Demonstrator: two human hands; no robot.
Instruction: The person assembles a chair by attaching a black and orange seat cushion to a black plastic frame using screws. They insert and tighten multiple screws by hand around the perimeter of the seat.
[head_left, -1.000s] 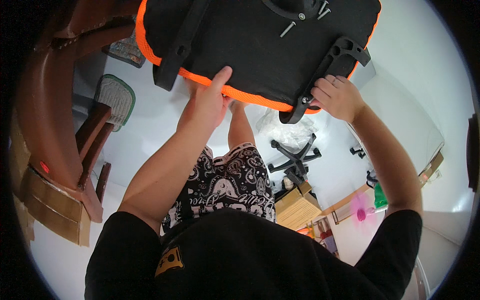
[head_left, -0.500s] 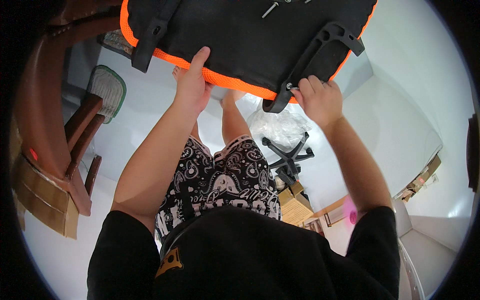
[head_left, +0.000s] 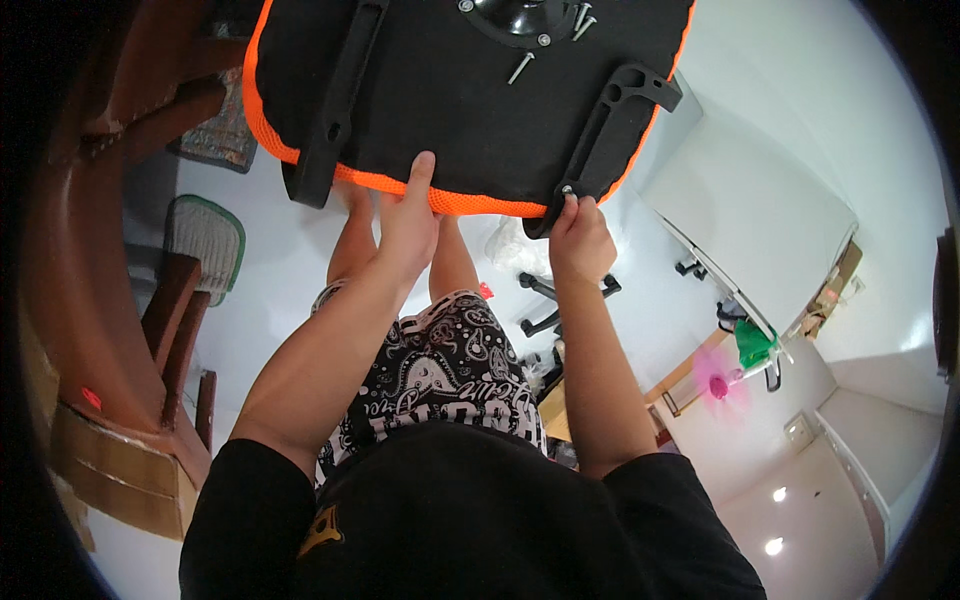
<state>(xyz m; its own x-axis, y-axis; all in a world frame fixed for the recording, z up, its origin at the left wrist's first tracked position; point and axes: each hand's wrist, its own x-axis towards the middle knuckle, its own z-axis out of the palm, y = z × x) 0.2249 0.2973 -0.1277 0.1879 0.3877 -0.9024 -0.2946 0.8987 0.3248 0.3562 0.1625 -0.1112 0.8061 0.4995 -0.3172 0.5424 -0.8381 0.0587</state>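
- At the far left: a curved reddish-brown wooden table (head_left: 70, 250), with brown wooden chair legs (head_left: 175, 330) beside it and a green-rimmed woven mat (head_left: 205, 235) on the pale floor (head_left: 270, 290) next to them.
- Across the top: a black chair seat base with orange mesh edging (head_left: 460, 110), turned underside up, its near edge just above both hands.
- Along the seat's left side: a long black plastic bracket (head_left: 335, 105), running from the top edge down past the orange rim.
- At the near orange edge, slightly left of the middle: left hand (head_left: 408, 225), fingers together and stretched flat, index fingertip resting on the black underside, palm pressed against the mesh rim.
- Below, between the forearms: legs in black-and-white patterned shorts (head_left: 440, 375) and a black shirt (head_left: 450, 520).
- Near the top middle of the seat: a round black mounting plate (head_left: 525, 15) with loose silver screws (head_left: 520, 68) lying beside it.
- On the seat's right side: a second black plastic bracket (head_left: 605, 135), angled toward the near edge.
- At that bracket's near end: right hand (head_left: 580, 240), fingers curled, fingertips pinching a small silver bolt head (head_left: 568, 190) set in the bracket.
- On the floor beneath the right hand: a black star-shaped chair base with castors (head_left: 550, 300).
- At the right: a white slab-like panel (head_left: 750, 210), with a green cloth (head_left: 750, 345) and a pink round object (head_left: 718, 385) farther down.
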